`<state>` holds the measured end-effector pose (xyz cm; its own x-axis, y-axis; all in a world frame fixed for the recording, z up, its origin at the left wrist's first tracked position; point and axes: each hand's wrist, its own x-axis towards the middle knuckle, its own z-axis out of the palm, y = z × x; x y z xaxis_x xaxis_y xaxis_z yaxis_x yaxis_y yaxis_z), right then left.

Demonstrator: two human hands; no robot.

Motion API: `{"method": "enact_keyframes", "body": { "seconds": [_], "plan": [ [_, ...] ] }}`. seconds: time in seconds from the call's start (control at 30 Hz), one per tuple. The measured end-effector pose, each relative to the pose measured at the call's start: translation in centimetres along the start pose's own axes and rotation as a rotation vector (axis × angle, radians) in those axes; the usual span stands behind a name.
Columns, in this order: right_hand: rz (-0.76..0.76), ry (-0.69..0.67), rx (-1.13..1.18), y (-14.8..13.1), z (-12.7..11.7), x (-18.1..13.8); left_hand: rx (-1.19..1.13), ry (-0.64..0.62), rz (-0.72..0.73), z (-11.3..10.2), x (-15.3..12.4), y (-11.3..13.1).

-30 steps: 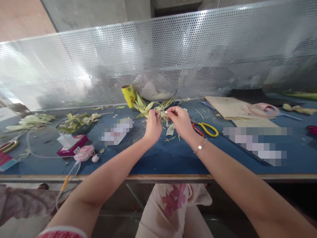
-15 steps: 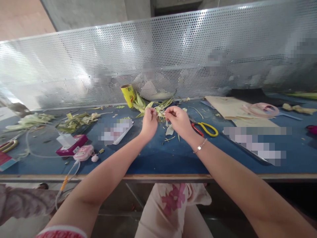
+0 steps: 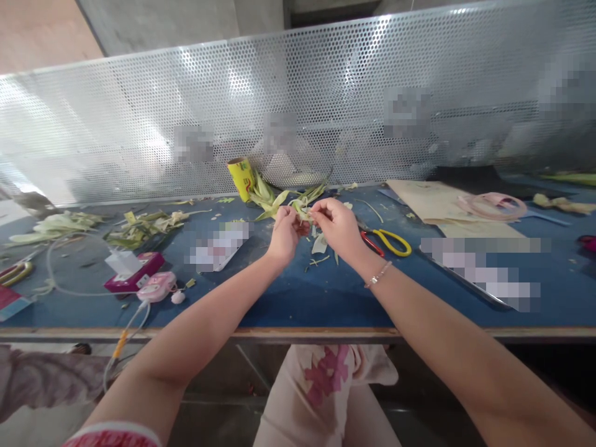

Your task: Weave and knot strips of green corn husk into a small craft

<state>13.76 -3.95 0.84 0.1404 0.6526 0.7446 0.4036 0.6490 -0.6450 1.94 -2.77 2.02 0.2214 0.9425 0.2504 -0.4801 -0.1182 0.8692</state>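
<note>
At the middle of the table both my hands meet around a small bunch of pale green corn husk strips. My left hand is closed on the bunch from the left, its fingertips partly hidden behind the hand. From the right, my right hand pinches the husk between thumb and fingertips. Just behind lie more corn husks, next to a yellow tube leaning against the mesh. Scissors with red and yellow handles rest by my right wrist, and husk scraps lie below the hands.
A perforated metal screen runs along the back. Husk piles, a purple box, a pink case with a cable and a phone sit left. Brown paper, a pink ring and another phone lie right.
My left hand has turned slightly and shifted a little, with its fingers curled further under the husk. My right hand keeps its pinch in nearly the same place.
</note>
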Motion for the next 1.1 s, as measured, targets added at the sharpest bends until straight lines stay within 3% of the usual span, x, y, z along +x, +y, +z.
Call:
{"method": "enact_keyframes", "body": {
  "seconds": [0.2,0.4,0.57,0.7,0.93,1.1],
  "plan": [
    [-0.083,0.013,-0.085,-0.5,0.3,-0.4,0.005,0.053,-0.036,0.2,-0.1,-0.1],
    [-0.131,0.029,-0.139,-0.8,0.4,-0.6,0.148,0.05,0.083,-0.2,-0.1,-0.7],
    [-0.03,0.005,-0.014,-0.7,0.7,-0.7,0.25,0.062,0.228,-0.7,0.1,-1.0],
    [0.047,-0.009,0.086,-0.9,1.0,-0.6,0.218,0.063,0.231,-0.9,0.5,-1.0],
    [0.227,0.115,0.241,-0.5,1.0,0.0,0.228,-0.018,0.276,-0.9,0.5,-1.3],
    [0.25,0.156,0.281,0.3,0.9,0.2,0.325,-0.053,0.367,-0.8,0.2,-1.3]
  ]
}}
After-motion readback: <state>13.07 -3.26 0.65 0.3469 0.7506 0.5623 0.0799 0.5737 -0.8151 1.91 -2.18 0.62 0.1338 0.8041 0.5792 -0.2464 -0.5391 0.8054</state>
